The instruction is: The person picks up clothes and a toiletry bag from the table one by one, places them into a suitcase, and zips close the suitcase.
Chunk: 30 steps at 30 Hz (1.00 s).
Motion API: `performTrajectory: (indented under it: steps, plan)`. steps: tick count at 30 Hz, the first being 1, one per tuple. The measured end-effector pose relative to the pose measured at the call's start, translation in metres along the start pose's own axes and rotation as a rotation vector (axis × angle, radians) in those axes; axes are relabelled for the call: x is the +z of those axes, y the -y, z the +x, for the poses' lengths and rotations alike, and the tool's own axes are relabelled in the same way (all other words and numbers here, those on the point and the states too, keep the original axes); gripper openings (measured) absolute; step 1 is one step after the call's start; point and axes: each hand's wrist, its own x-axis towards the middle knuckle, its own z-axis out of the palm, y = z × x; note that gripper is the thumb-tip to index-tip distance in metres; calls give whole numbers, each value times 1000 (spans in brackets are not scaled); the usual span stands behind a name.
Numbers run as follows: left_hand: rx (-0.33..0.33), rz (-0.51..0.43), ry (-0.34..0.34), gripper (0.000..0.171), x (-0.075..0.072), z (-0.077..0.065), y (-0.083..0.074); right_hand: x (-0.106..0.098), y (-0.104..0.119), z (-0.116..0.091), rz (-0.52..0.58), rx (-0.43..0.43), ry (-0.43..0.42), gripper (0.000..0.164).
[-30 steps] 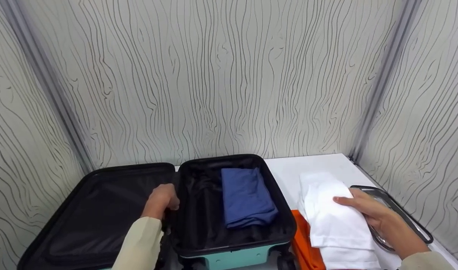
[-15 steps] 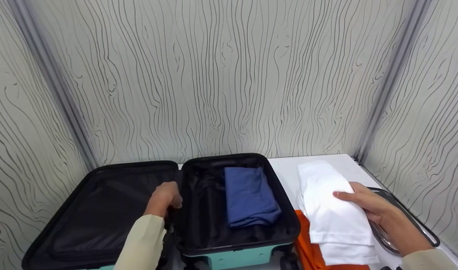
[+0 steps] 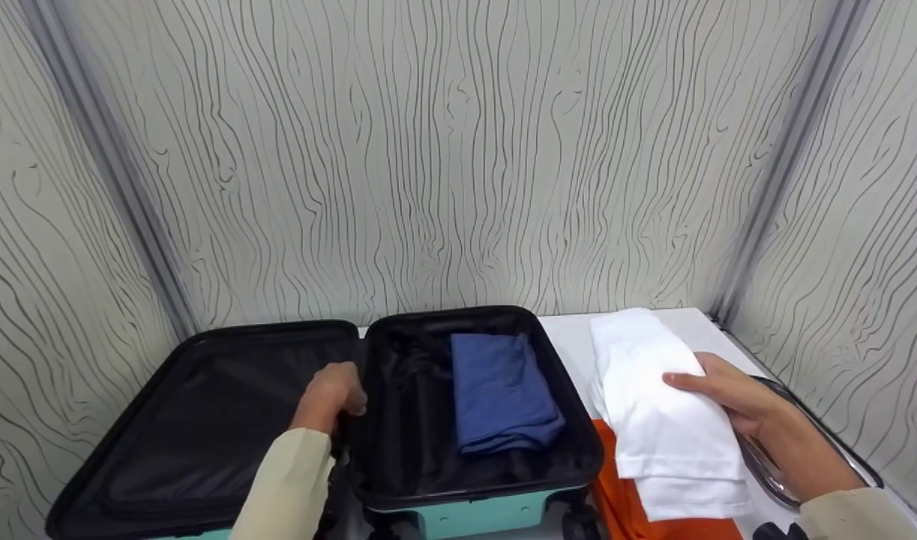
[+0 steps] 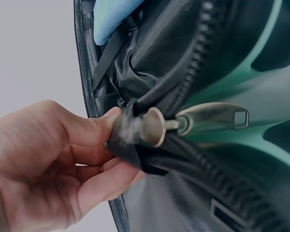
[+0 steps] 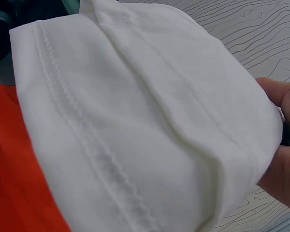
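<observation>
My left hand (image 3: 331, 394) is at the fold between the two halves of an open suitcase (image 3: 480, 517). In the left wrist view, its thumb and fingers pinch a dark fabric end beside a metal zipper pull (image 4: 210, 118). My right hand (image 3: 739, 394) grips a folded white garment (image 3: 668, 420) by its right edge, thumb on top. The garment is held over the table, right of the suitcase; stitched hems show on it in the right wrist view. A folded blue garment (image 3: 503, 397) lies in the right half of the suitcase.
Orange cloth (image 3: 615, 480) lies partly under the white garment in the head view. A clear, dark-edged case (image 3: 780, 390) sits at the right by the wall. The black-lined suitcase half (image 3: 226, 420) lies open at left. Patterned panels (image 3: 458, 150) enclose the white table (image 3: 567, 330).
My right hand has lifted the white garment slightly and moved it away from me, towards the back wall. The left hand keeps its place at the suitcase fold.
</observation>
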Motion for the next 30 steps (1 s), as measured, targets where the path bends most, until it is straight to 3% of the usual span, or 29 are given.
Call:
performTrajectory:
  steps: [11,19,30]
  plan:
    - [-30,-18,-3,11,0,-3,1,11,19,12,-24,-56,53,15]
    - [-11,-29,-12,9,1,-2,-1,22,28,19,-77,-56,-8,17]
    - [-5,4,-19,10,1,1,-1,42,45,36,-89,-99,-15,20]
